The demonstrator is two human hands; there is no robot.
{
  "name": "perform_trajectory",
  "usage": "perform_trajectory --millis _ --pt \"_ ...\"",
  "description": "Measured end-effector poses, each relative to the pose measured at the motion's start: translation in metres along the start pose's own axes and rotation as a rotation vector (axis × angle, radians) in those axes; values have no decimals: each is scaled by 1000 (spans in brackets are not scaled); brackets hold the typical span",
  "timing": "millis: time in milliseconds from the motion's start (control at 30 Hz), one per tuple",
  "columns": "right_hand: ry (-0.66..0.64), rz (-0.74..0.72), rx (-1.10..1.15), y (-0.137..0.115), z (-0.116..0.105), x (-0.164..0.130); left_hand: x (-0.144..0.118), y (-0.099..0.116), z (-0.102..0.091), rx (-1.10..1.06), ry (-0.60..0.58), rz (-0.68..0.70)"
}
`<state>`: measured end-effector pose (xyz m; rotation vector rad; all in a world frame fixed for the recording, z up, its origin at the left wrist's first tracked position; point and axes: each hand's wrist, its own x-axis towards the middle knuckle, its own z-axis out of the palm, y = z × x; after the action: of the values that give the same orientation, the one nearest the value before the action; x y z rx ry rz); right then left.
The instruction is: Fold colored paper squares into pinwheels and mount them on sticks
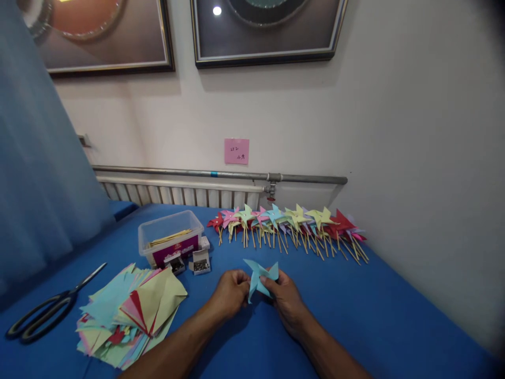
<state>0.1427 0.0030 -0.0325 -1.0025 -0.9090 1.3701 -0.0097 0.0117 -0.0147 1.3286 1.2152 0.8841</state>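
Note:
A light blue folded paper pinwheel (259, 277) is held between both hands just above the blue table (355, 310). My left hand (230, 292) pinches its left side and my right hand (284, 298) grips its right side. A row of several finished paper pinwheels on wooden sticks (292, 229), in red, pink, yellow-green and blue, lies farther back near the wall.
A stack of cut coloured paper squares (128, 316) lies at the left. Black scissors (47, 310) rest at the far left. A clear plastic box holding sticks (170, 237) and small open boxes of pins (200, 262) sit behind the stack. A radiator (177, 192) runs along the wall.

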Motion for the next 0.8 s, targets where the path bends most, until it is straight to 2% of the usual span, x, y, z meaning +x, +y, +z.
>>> perform_trajectory --millis 233,800 --pt "-28 -5 -10 1 -2 1 1 -4 0 37 3 19" --pt "9 1 -21 11 -7 8 4 -12 0 62 -1 58"
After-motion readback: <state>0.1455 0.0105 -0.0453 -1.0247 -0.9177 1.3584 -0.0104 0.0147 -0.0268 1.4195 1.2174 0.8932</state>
